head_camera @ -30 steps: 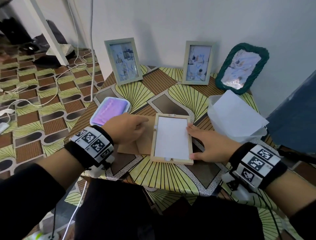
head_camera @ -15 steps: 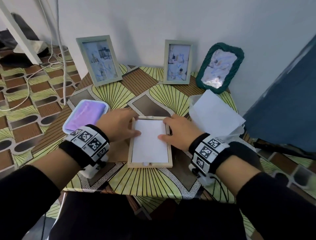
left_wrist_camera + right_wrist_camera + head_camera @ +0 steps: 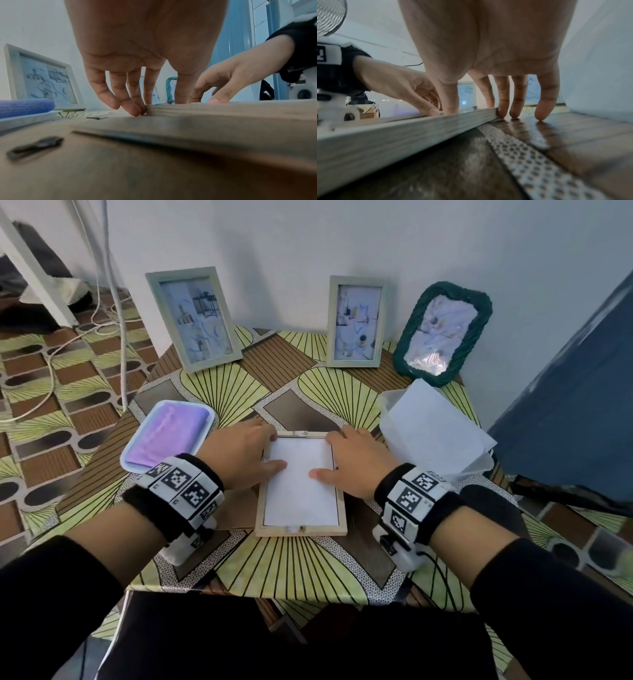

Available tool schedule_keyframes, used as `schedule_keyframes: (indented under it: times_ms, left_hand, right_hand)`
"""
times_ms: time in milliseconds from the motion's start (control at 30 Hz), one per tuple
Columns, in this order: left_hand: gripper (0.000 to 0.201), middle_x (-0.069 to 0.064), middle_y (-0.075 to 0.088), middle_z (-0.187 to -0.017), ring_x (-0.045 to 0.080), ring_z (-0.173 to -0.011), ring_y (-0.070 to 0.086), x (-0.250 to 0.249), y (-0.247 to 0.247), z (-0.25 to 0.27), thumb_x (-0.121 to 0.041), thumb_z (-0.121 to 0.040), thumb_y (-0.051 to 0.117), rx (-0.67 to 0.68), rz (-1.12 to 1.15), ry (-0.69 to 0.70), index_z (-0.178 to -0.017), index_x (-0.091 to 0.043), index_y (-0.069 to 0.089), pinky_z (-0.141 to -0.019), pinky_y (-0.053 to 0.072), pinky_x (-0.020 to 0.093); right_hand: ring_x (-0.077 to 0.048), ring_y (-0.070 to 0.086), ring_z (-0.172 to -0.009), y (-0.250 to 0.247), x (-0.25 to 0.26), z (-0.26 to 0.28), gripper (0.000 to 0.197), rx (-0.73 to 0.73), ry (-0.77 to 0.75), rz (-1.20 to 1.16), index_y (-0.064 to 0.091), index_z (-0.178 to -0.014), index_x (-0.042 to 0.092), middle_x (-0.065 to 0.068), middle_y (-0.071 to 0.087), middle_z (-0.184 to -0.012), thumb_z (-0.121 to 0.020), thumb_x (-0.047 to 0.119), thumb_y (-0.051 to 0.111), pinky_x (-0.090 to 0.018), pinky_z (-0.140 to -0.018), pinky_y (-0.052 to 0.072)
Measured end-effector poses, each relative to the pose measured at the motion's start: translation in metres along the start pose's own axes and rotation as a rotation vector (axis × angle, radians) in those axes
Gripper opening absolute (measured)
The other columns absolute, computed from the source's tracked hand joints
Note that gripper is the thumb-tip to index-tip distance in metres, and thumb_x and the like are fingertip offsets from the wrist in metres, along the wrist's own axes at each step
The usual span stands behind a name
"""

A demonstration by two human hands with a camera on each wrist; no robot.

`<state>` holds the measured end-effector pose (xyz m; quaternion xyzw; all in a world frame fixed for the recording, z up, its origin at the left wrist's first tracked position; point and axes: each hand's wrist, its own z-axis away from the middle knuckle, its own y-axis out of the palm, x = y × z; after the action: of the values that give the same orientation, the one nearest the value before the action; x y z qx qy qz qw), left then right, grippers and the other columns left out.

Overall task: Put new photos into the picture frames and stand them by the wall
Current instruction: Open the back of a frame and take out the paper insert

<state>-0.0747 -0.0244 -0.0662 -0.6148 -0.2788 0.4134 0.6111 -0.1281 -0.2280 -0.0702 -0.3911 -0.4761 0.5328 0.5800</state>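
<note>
- Wooden frame: flat on the surface, between both hands, white sheet inside.
- Left hand: fingers loosely extended against the frame edge beside it, thumb pressing the sheet.
- Right hand: fingers straight at the opposite edge, thumb on the sheet.

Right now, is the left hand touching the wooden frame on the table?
Touching. In the left wrist view, the left hand has fingertips against the wooden frame's edge.

Left hand, right hand palm-down, fingers angled downward, thumbs pointing inward.
</note>
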Motion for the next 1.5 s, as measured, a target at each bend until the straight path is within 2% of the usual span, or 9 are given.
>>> schedule_keyframes:
  times_ms: [133,467,633,867,1067,1233,1333,1400,1500]
  left_hand:
    - [0.045,-0.007,0.049,-0.105,0.014,-0.088,0.05,0.001,0.001,-0.001,-0.053,-0.087,0.061,0.007,0.023,-0.009,-0.119,-0.023,0.053,-0.082,0.048,0.033]
    - [0.049,-0.004,0.054,-0.111,0.013,-0.09,0.05,0.0,0.0,-0.003,-0.057,-0.085,0.062,0.031,0.035,-0.007,-0.118,-0.023,0.052,-0.076,0.042,0.027]
    - [0.055,-0.005,0.054,-0.113,0.013,-0.093,0.051,-0.002,-0.003,0.001,-0.064,-0.083,0.06,0.034,-0.013,-0.003,-0.119,-0.023,0.052,-0.081,0.048,0.032]
    - [0.057,-0.004,0.055,-0.114,0.014,-0.092,0.053,-0.005,-0.005,0.002,-0.066,-0.082,0.059,0.044,-0.047,-0.005,-0.119,-0.022,0.051,-0.082,0.05,0.035]
    - [0.056,-0.004,0.054,-0.113,0.015,-0.093,0.053,-0.003,-0.002,0.0,-0.066,-0.082,0.059,0.041,-0.05,0.001,-0.117,-0.023,0.05,-0.082,0.05,0.036]
    - [0.068,-0.002,0.05,-0.114,0.017,-0.098,0.05,0.0,0.002,0.002,-0.076,-0.079,0.05,0.028,-0.15,0.052,-0.123,-0.023,0.052,-0.086,0.049,0.038]
    - [0.078,0.001,0.045,-0.122,0.019,-0.106,0.048,0.002,0.003,0.008,-0.084,-0.075,0.042,0.051,-0.208,0.091,-0.124,-0.024,0.05,-0.091,0.048,0.04]
    - [0.082,0.005,0.04,-0.136,0.022,-0.119,0.044,0.002,0.004,0.011,-0.084,-0.075,0.036,0.055,-0.249,0.124,-0.129,-0.024,0.047,-0.098,0.045,0.043]
    - [0.085,0.006,0.019,-0.159,0.026,-0.144,0.023,0.004,0.005,0.015,-0.082,-0.08,0.033,0.067,-0.283,0.173,-0.142,-0.024,0.038,-0.112,0.033,0.048]
  right_hand:
    - [-0.029,0.041,-0.123,-0.003,-0.002,-0.005,0.072,0.016,0.005,-0.037,0.042,-0.132,0.016,-0.006,0.047,-0.131,-0.08,0.065,0.059,-0.048,-0.101,0.042]
    - [-0.029,0.039,-0.127,0.0,0.001,-0.002,0.071,0.007,0.012,-0.02,0.039,-0.137,0.015,-0.008,0.043,-0.135,-0.085,0.062,0.055,-0.048,-0.102,0.042]
    - [-0.029,0.04,-0.126,-0.005,0.001,-0.006,0.074,0.032,0.022,-0.044,0.04,-0.134,0.015,-0.007,0.045,-0.135,-0.081,0.062,0.06,-0.048,-0.103,0.041]
    - [-0.028,0.041,-0.124,-0.005,0.002,-0.006,0.072,0.028,0.02,-0.036,0.04,-0.131,0.015,-0.007,0.046,-0.133,-0.081,0.061,0.061,-0.048,-0.101,0.042]
    - [-0.029,0.04,-0.126,-0.003,0.002,-0.001,0.07,0.016,0.002,0.004,0.039,-0.134,0.015,-0.007,0.043,-0.136,-0.085,0.062,0.056,-0.049,-0.102,0.042]
    - [-0.03,0.037,-0.129,0.0,0.001,0.003,0.067,0.018,-0.005,0.022,0.04,-0.139,0.016,-0.009,0.038,-0.14,-0.09,0.061,0.047,-0.048,-0.103,0.041]
    - [-0.028,0.039,-0.128,0.002,-0.002,0.007,0.065,0.011,-0.021,-0.004,0.039,-0.139,0.016,-0.007,0.039,-0.138,-0.092,0.06,0.044,-0.043,-0.103,0.04]
    - [-0.026,0.04,-0.128,0.003,-0.004,0.01,0.066,0.007,-0.036,-0.037,0.036,-0.142,0.017,-0.006,0.039,-0.138,-0.092,0.059,0.046,-0.041,-0.104,0.04]
    - [-0.024,0.037,-0.134,0.003,-0.006,0.017,0.078,0.02,-0.076,-0.088,0.019,-0.152,0.015,-0.004,0.032,-0.151,-0.092,0.055,0.05,-0.04,-0.109,0.037]
